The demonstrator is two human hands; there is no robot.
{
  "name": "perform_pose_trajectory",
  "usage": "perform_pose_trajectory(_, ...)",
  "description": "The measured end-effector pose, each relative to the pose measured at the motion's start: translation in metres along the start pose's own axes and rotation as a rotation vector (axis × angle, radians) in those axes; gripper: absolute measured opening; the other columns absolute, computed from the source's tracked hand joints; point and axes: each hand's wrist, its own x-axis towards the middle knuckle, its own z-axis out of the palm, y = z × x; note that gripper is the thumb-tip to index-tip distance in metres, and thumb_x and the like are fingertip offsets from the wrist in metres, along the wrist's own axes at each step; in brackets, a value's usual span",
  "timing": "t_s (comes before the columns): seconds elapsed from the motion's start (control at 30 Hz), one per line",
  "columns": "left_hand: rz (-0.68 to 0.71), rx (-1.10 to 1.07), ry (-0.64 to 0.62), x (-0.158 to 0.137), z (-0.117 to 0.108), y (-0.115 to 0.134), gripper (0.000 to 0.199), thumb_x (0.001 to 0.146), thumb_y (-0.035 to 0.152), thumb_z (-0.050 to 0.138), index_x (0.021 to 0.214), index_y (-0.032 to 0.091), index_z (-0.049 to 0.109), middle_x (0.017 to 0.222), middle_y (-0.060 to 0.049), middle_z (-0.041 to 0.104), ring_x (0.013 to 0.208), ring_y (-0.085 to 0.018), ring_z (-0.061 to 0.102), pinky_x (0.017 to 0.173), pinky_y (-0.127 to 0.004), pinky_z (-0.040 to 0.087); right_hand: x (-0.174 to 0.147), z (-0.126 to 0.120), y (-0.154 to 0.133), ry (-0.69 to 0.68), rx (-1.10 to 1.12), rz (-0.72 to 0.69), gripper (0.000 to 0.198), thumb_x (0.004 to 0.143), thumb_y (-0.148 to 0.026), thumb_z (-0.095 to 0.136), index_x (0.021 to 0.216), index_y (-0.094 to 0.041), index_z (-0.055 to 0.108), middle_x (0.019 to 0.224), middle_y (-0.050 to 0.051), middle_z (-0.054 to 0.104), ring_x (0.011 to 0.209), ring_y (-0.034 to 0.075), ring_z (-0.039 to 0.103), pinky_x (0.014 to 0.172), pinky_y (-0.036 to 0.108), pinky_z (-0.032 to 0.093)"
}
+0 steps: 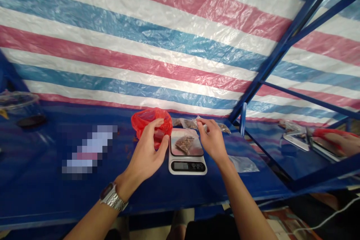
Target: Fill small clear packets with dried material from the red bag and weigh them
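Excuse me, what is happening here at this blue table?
A person works at a blue table with a small kitchen scale in front. A clear bag of brown bits lies on the scale's platform. The left hand grips a red plastic bag just left of the scale. The right hand pinches another small clear bag behind the scale. An empty-looking clear bag lies to the right of the scale.

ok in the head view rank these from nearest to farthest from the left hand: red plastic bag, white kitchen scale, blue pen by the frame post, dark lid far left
From the left hand:
1. Red plastic bag, touching its fingers.
2. White kitchen scale, just right.
3. Blue pen, farther right.
4. Dark lid, far left.
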Motion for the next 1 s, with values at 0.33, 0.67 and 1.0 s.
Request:
perform_pose_trajectory(0.33,0.189,0.322,-0.02,0.002,-0.003,-0.015,0.035,0.099,0.024,0.05,0.134,0.022,0.05,0.13,-0.013,0.06,0.125,-0.03,0.058,0.107,-0.047,0.051,-0.007,0.009,0.011,0.211,-0.049,0.076,0.035,0.102,-0.037,0.048,0.101,-0.017,0.076,0.095,0.01,0.071,0.081,0.022,0.061,0.079,0.036,0.049)
perform_pose_trajectory(0.67,0.328,0.476,0.042,-0.001,0.021,-0.031,0.036,0.095,0.018,0.053,0.13,0.017,0.054,0.132,-0.018,0.058,0.127,-0.035,0.055,0.107,-0.052,0.048,-0.016,0.01,0.042,0.274,-0.186,0.026,0.036,0.104,-0.036,0.045,0.101,-0.016,0.075,0.098,0.011,0.074,0.092,0.024,0.066,0.085,0.036,0.049)
perform_pose_trajectory(1.0,0.302,0.483,0.128,-0.004,0.017,-0.03,0.033,0.084,0.01,0.054,0.116,0.019,0.057,0.126,-0.017,0.063,0.124,-0.035,0.057,0.103,-0.052,0.047,-0.03,0.001,0.057,0.499,-0.322,0.061,0.032,0.101,-0.034,0.044,0.093,-0.016,0.069,0.087,0.013,0.071,0.087,0.028,0.065,0.08,0.039,0.04)
